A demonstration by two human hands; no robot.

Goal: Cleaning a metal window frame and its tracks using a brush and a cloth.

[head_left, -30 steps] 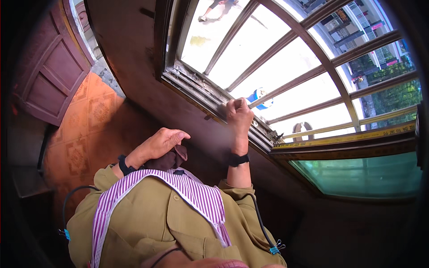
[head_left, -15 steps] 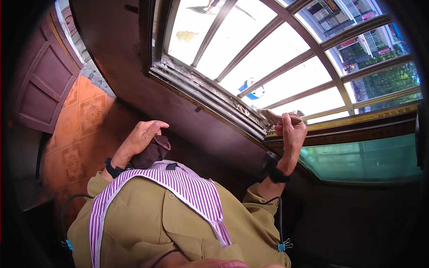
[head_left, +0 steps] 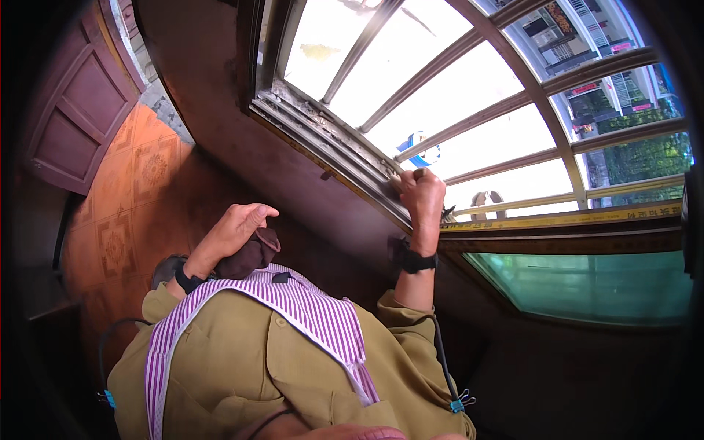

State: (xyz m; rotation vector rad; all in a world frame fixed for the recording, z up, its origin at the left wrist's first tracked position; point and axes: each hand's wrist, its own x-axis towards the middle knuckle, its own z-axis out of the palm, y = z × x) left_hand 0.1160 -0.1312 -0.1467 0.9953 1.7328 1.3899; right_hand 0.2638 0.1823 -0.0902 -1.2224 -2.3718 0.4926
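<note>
While our right hand (head_left: 423, 198) is clenched at the window track (head_left: 323, 141), contents hidden, we should follow it lengthwise, clear of the window bars (head_left: 419, 83). Brown cloth (head_left: 251, 257) sits under our left hand (head_left: 236, 229); can't tell its grip.

Head-worn fisheye, close above shirt (head_left: 227, 359), facing down toward window (head_left: 544, 94)
</note>
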